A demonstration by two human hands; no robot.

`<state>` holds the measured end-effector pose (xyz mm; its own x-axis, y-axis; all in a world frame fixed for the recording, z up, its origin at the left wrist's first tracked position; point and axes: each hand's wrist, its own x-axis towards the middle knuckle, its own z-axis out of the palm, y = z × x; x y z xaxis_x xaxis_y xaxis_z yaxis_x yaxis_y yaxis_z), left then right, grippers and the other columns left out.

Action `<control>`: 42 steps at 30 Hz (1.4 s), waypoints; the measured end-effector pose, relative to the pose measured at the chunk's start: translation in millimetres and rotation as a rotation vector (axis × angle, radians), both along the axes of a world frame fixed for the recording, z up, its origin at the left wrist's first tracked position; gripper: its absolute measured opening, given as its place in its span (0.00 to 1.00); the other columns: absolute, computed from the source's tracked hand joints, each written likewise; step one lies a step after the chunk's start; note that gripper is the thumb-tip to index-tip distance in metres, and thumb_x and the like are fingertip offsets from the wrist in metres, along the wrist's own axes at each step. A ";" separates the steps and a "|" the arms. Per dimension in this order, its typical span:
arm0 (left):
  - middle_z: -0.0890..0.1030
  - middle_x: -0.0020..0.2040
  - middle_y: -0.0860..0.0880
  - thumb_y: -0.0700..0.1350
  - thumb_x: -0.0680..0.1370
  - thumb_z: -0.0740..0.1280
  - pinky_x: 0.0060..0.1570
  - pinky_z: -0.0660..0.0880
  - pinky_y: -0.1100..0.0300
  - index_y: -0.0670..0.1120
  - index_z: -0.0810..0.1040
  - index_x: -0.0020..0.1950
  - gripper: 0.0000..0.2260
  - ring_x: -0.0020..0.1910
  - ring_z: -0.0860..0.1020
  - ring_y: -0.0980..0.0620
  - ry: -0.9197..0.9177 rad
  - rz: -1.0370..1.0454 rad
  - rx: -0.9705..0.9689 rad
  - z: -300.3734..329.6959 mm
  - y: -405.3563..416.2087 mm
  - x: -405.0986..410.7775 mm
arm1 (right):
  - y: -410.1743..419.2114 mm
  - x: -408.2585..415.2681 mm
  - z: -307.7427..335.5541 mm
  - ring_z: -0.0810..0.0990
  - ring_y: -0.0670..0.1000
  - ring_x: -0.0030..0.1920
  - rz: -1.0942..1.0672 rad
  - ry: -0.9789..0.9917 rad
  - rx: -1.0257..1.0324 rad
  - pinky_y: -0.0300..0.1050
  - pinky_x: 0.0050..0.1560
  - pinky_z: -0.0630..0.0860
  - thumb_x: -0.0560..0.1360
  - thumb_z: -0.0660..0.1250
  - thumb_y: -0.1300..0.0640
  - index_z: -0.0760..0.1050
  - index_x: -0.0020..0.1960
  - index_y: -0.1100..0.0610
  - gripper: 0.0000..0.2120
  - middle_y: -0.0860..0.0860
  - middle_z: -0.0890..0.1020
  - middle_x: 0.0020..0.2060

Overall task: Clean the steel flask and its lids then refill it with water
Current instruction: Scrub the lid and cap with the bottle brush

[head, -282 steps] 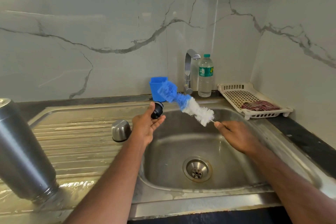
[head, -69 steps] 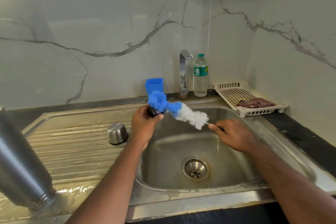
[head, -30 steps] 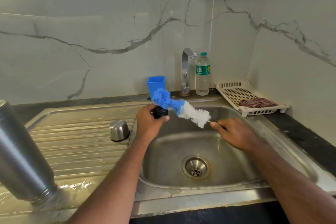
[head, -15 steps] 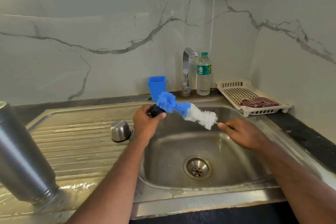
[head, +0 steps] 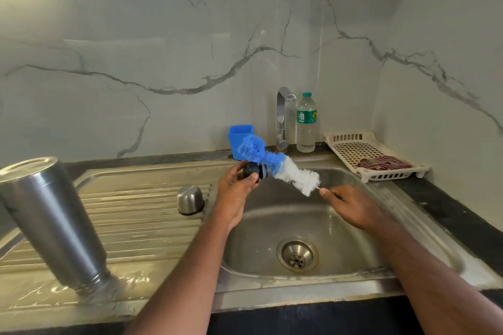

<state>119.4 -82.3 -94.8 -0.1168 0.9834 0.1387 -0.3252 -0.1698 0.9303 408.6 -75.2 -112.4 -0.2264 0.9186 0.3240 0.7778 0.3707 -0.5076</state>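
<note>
- Since half a second ago my right hand point(head: 353, 207) has drawn the bottle brush point(head: 277, 168) back a little, so the blue bristles now sweep across the far side of the black inner lid point(head: 254, 170) rather than sitting over it; my left hand point(head: 235, 190) has barely shifted.
- My left hand pinches the inner lid between thumb and fingertips, just above the near-left rim of the sink point(head: 272, 280). The lid is small, hard plastic and wet, so I judge it slippery; I keep my grip on its ridged edge, not its face.
- My right hand is closed round the thin wire handle just behind the white bristles. The hands are apart, joined only by the brush.
- The brush is light and soft, and its stem bends already, so I press gently and let the bristles work.
- The steel flask point(head: 54, 220) stands mouth down, draining, well off to the left of my left arm. It looks stiff, fairly heavy and slick; I would take it round the middle of the body.
- The steel cup lid point(head: 190, 199) sits upside down just left of my left hand.
- Beyond my hands stand the tap point(head: 283, 117), a blue cup point(head: 239, 139) and a water bottle point(head: 306, 122); a white tray point(head: 375, 174) lies beyond my right hand.
</note>
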 end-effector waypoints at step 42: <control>0.83 0.59 0.34 0.41 0.80 0.70 0.49 0.84 0.54 0.35 0.77 0.61 0.13 0.59 0.83 0.39 -0.520 -0.004 -0.166 16.6 -34.7 -6.8 | -12.0 -15.0 -1.7 0.73 0.48 0.30 0.014 -0.204 0.044 0.47 0.35 0.70 0.84 0.56 0.41 0.68 0.31 0.52 0.26 0.49 0.74 0.27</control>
